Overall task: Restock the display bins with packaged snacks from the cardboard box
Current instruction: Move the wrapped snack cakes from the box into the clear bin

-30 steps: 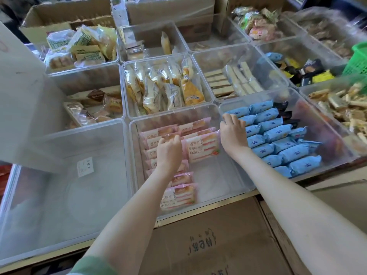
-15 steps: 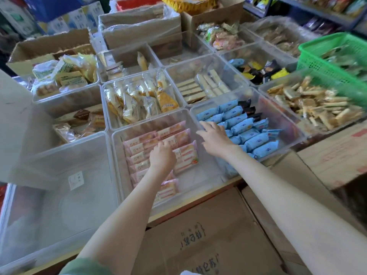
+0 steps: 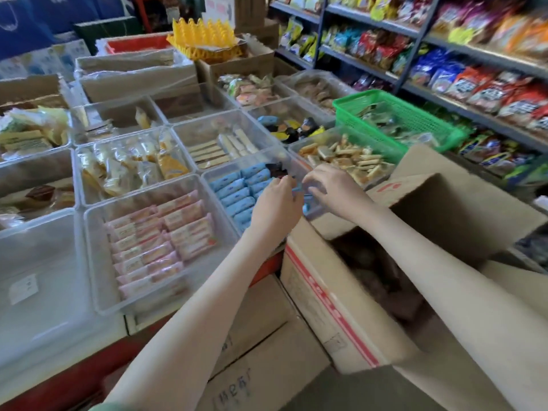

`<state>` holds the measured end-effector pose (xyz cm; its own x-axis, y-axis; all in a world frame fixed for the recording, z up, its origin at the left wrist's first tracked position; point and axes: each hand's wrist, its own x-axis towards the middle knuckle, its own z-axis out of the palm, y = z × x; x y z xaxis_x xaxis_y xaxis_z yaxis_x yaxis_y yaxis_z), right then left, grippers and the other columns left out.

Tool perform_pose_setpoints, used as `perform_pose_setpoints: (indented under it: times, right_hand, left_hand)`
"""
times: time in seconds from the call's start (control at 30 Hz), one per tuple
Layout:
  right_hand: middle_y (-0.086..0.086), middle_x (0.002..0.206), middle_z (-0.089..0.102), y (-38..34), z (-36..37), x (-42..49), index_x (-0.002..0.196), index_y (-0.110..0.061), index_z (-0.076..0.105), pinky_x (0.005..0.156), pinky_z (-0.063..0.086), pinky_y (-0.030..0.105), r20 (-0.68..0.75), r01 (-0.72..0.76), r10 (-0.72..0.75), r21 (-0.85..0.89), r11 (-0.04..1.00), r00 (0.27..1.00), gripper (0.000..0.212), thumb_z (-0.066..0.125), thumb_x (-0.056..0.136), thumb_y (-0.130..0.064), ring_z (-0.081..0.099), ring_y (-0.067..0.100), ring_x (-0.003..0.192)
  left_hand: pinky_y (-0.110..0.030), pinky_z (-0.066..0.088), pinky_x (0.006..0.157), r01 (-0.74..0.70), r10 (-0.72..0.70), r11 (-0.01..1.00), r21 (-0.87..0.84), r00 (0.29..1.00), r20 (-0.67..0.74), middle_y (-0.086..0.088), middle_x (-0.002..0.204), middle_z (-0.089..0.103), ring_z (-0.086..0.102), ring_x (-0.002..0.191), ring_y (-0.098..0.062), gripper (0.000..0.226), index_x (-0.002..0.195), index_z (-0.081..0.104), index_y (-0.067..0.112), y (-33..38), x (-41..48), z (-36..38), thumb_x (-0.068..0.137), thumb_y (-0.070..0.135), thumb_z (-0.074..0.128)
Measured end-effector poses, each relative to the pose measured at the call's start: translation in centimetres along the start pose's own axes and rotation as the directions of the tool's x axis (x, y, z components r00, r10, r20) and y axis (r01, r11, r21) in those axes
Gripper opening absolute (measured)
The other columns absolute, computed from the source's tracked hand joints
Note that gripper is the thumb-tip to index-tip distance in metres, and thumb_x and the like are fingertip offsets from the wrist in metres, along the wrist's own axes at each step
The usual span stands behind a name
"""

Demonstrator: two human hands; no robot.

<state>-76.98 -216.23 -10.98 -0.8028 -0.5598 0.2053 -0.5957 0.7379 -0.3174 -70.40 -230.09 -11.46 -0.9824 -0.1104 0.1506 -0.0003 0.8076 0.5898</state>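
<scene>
My left hand (image 3: 277, 203) and my right hand (image 3: 333, 188) meet over the right end of a clear bin (image 3: 293, 163) filled with blue snack packets (image 3: 234, 192). Each hand has its fingers curled onto a blue packet (image 3: 299, 191) that shows between them. To the left, another clear bin (image 3: 95, 223) holds rows of pink packets (image 3: 160, 238). An open cardboard box (image 3: 326, 307) stands under my right forearm, with dark packets (image 3: 382, 280) dimly visible inside.
Several more clear bins of snacks fill the counter behind. A large empty clear bin (image 3: 44, 262) sits at the left. A green basket (image 3: 397, 120) and store shelves (image 3: 474, 84) stand at the right. Closed cartons (image 3: 252, 351) lie below the counter's edge.
Both hands moved right, from the pink packets and the gap between the bins to the right end of the blue-packet bin. The camera turned right, bringing the open box and shelves into view.
</scene>
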Motion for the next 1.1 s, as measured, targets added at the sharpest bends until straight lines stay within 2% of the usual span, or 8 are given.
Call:
perform_pose_setpoints:
  times: [0.1, 0.23, 0.43, 0.67, 0.83, 0.93, 1.03, 1.1]
  right_hand:
    - [0.008, 0.116, 0.057, 4.1, -3.0, -4.4, 0.112, -0.008, 0.063, 0.098, 0.031, 0.026, 0.02, -0.04, 0.04, 0.011, 0.999, 0.999, 0.023, 0.051, 0.093, -0.01, 0.048, 0.021, 0.116]
    - [0.002, 0.107, 0.06, 10.6, -5.1, -10.3, 0.109, -0.006, 0.065, 0.081, 0.029, 0.014, 0.135, 0.014, -0.023, 0.064, 0.998, 0.991, 0.022, 0.053, 0.091, -0.007, 0.052, 0.019, 0.108]
    - [0.011, 0.116, 0.058, 20.7, -3.9, -17.3, 0.123, -0.009, 0.06, 0.095, 0.035, 0.026, 0.407, -0.131, 0.111, 0.02, 0.991, 0.907, 0.034, 0.057, 0.091, -0.021, 0.052, 0.024, 0.113]
    - [0.008, 0.109, 0.054, 26.8, -1.6, -18.2, 0.111, -0.011, 0.062, 0.084, 0.049, 0.036, 0.523, -0.244, 0.205, 0.005, 0.97, 0.827, 0.024, 0.052, 0.091, -0.02, 0.06, 0.025, 0.095]
    - [0.006, 0.092, 0.061, 29.4, 1.6, -16.5, 0.109, -0.007, 0.061, 0.077, 0.053, 0.034, 0.614, -0.329, 0.268, -0.014, 0.944, 0.743, 0.023, 0.052, 0.093, -0.021, 0.064, 0.023, 0.082]
    - [0.014, 0.11, 0.064, 29.5, 3.8, -14.4, 0.11, -0.009, 0.063, 0.086, 0.051, 0.036, 0.685, -0.385, 0.276, 0.008, 0.923, 0.675, 0.024, 0.05, 0.094, -0.021, 0.062, 0.03, 0.101]
    - [0.012, 0.127, 0.058, 28.6, 7.0, -11.6, 0.117, -0.013, 0.062, 0.109, 0.028, 0.042, 0.723, -0.332, 0.221, 0.013, 0.943, 0.655, 0.03, 0.047, 0.095, -0.026, 0.047, 0.03, 0.126]
    - [0.009, 0.129, 0.057, 27.0, 10.0, -10.4, 0.122, -0.011, 0.061, 0.102, 0.028, 0.029, 0.764, -0.333, 0.198, 0.023, 0.943, 0.614, 0.033, 0.044, 0.098, -0.026, 0.046, 0.027, 0.127]
  left_hand:
    - [-0.033, 0.041, 0.077, -0.098, 0.098, 0.995, -0.013, 0.995, 0.013, -0.011, 0.111, 0.059, 0.055, 0.102, -0.027, 0.027, 0.115, 0.057, 0.008, 6.0, -1.2, 2.4, 0.098, 0.023, 0.043]
    - [-0.033, 0.046, 0.078, -0.164, 0.158, 0.985, 0.044, 0.98, 0.122, -0.008, 0.11, 0.063, 0.058, 0.101, -0.025, 0.027, 0.116, 0.057, 0.012, 12.7, -2.3, 6.1, 0.097, 0.028, 0.046]
    - [-0.034, 0.047, 0.091, -0.109, -0.005, 0.96, 0.258, 0.914, 0.405, -0.008, 0.122, 0.059, 0.055, 0.11, -0.025, 0.037, 0.125, 0.053, 0.016, 18.8, -2.0, 14.1, 0.093, 0.034, 0.054]
    - [-0.036, 0.049, 0.09, 0.19, -0.255, 0.957, 0.217, 0.91, 0.326, -0.003, 0.119, 0.063, 0.057, 0.111, -0.024, 0.028, 0.116, 0.062, 0.026, 16.9, -2.6, 22.5, 0.094, 0.018, 0.045]
    - [-0.033, 0.047, 0.089, 0.518, -0.564, 0.826, 0.224, 0.766, 0.31, -0.01, 0.12, 0.063, 0.059, 0.109, -0.028, 0.029, 0.117, 0.062, 0.02, 12.6, -4.0, 28.2, 0.095, 0.015, 0.044]
    - [-0.035, 0.046, 0.093, 0.669, -0.68, 0.729, 0.141, 0.685, 0.261, -0.011, 0.121, 0.061, 0.057, 0.11, -0.03, 0.029, 0.12, 0.059, 0.017, 11.1, -4.8, 30.5, 0.094, 0.022, 0.047]
    - [-0.036, 0.043, 0.095, 0.783, -0.778, 0.622, 0.015, 0.616, 0.121, -0.012, 0.127, 0.055, 0.053, 0.116, -0.032, 0.043, 0.137, 0.044, 0.02, 9.4, -4.6, 31.9, 0.094, 0.022, 0.045]
    - [-0.036, 0.041, 0.102, 0.826, -0.827, 0.554, -0.109, 0.56, 0.039, -0.007, 0.134, 0.049, 0.049, 0.12, -0.028, 0.045, 0.139, 0.041, 0.025, 7.7, -4.6, 32.4, 0.094, 0.029, 0.045]
